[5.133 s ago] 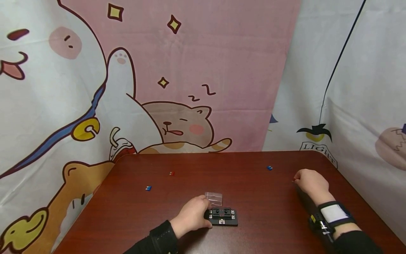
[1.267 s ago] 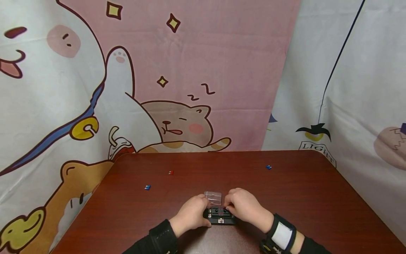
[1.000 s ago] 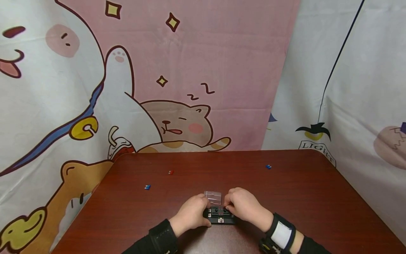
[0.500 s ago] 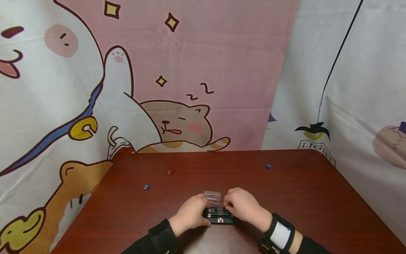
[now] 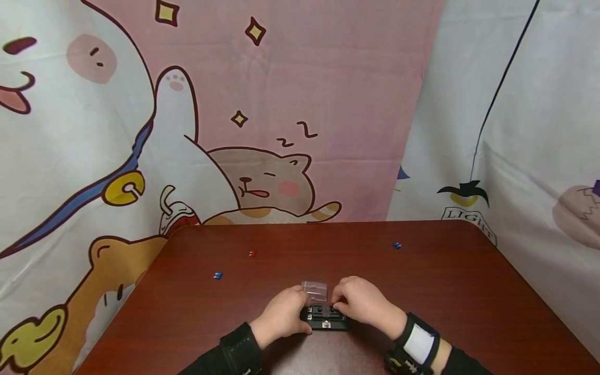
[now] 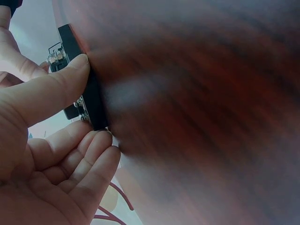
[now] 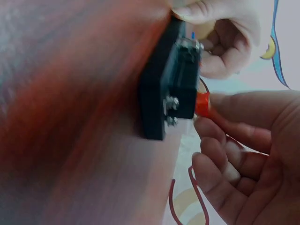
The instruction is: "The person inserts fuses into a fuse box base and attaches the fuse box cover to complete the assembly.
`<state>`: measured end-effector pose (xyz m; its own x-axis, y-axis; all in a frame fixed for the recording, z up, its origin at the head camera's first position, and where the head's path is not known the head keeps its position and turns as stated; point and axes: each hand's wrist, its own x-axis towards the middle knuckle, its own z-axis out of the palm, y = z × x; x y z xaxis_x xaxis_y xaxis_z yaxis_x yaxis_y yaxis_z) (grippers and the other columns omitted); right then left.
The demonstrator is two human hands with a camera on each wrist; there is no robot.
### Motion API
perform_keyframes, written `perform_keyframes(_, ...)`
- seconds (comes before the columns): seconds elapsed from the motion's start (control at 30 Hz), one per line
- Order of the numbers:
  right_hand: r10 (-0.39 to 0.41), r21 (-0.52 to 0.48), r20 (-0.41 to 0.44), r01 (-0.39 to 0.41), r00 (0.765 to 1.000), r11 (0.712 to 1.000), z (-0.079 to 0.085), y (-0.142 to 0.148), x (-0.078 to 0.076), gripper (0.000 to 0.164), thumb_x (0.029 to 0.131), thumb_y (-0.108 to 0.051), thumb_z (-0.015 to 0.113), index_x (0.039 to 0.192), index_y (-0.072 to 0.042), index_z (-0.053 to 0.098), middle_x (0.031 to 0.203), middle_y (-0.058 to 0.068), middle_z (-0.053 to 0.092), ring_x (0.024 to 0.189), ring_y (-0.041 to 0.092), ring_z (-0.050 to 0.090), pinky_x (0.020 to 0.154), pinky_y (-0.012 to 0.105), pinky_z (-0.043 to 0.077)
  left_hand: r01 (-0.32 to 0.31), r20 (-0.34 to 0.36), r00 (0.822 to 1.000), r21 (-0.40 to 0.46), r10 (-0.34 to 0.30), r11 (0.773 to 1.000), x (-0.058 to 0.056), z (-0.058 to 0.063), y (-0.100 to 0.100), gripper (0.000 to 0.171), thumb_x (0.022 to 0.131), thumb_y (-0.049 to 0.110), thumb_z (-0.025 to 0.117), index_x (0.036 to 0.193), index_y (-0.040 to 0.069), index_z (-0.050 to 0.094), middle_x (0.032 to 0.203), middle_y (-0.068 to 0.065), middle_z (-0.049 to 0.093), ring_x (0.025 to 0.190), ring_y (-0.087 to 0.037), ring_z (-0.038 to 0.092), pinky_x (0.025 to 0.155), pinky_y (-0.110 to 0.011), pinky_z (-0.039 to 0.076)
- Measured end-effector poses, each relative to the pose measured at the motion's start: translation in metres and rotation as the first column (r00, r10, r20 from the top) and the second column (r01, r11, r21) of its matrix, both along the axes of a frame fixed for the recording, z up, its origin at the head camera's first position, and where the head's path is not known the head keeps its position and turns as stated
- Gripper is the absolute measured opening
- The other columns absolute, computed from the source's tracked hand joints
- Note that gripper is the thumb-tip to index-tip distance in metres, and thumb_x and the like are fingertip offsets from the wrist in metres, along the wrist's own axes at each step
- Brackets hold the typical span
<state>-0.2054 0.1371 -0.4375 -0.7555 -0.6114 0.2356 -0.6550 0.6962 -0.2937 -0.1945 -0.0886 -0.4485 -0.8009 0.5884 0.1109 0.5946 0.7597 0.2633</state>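
On the table, a black fuse block (image 5: pixel 328 324) with metal screw terminals sits flat between the hands. My left hand (image 5: pixel 282 313) grips its left end, thumb on the near edge and fingers round the far side. At the block's right part, my right hand (image 5: pixel 363 300) pinches a small red blade fuse (image 7: pixel 203 104) between thumb and index finger. In the right wrist view, the fuse stands at the top of the black housing; its lower part is hidden, so how deep it sits cannot be told. A clear plastic cover (image 5: pixel 314 290) lies just behind the block.
A blue fuse (image 5: pixel 217 275) and a red fuse (image 5: pixel 252 253) lie at the left of the brown table (image 5: pixel 187 323). Another blue fuse (image 5: pixel 397 245) lies at the far right. A printed cloth (image 5: pixel 356 104) hangs behind the table's far edge.
My right hand came from the far right of the table to the block, then stayed there, nearly still. My left hand keeps its hold on the block.
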Motion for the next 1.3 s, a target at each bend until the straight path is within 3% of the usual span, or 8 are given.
perform_keyframes(0.13,-0.033,-0.038,0.009,0.033,0.999,0.999,0.004,0.007,-0.006,0.006,0.085,-0.024,0.079,0.08,-0.022,0.075,0.074,-0.017,0.06,0.069,0.001,0.052,0.061,0.026,0.046,-0.001,0.003,1.0,-0.008,0.001,1.0,0.0,0.001,0.0,0.041,0.059,0.033,0.095,0.084,0.014,0.068,0.083,0.008,0.057,0.075,-0.006,0.053,0.073,-0.025,0.048)
perform_keyframes(0.33,-0.185,-0.037,0.001,0.185,0.983,0.982,0.005,0.025,-0.019,0.006,0.083,-0.023,0.08,0.084,-0.02,0.075,0.079,-0.014,0.064,0.072,0.005,0.057,0.064,0.03,0.048,-0.008,0.019,1.0,-0.011,0.009,1.0,0.001,0.002,0.0,0.042,0.06,0.033,0.095,0.086,0.013,0.07,0.083,0.008,0.057,0.077,-0.007,0.055,0.075,-0.026,0.048)
perform_keyframes(0.7,-0.385,-0.003,0.071,0.386,0.92,0.923,0.004,0.064,-0.045,0.011,0.085,-0.022,0.079,0.09,-0.014,0.074,0.089,-0.001,0.07,0.082,0.019,0.066,0.071,0.041,0.054,-0.02,0.041,0.999,-0.003,0.02,1.0,0.0,0.0,0.0,0.042,0.061,0.034,0.095,0.087,0.013,0.07,0.083,0.009,0.056,0.076,-0.005,0.053,0.074,-0.025,0.048)
perform_keyframes(1.3,-0.578,0.112,0.049,0.571,0.814,0.813,0.007,0.117,-0.085,0.02,0.087,-0.02,0.074,0.099,-0.004,0.072,0.093,0.013,0.069,0.078,0.026,0.063,0.064,0.044,0.053,-0.024,0.041,0.999,-0.006,0.024,1.0,0.001,0.003,0.001,0.042,0.06,0.034,0.095,0.086,0.013,0.069,0.082,0.009,0.056,0.077,-0.006,0.054,0.075,-0.026,0.049)
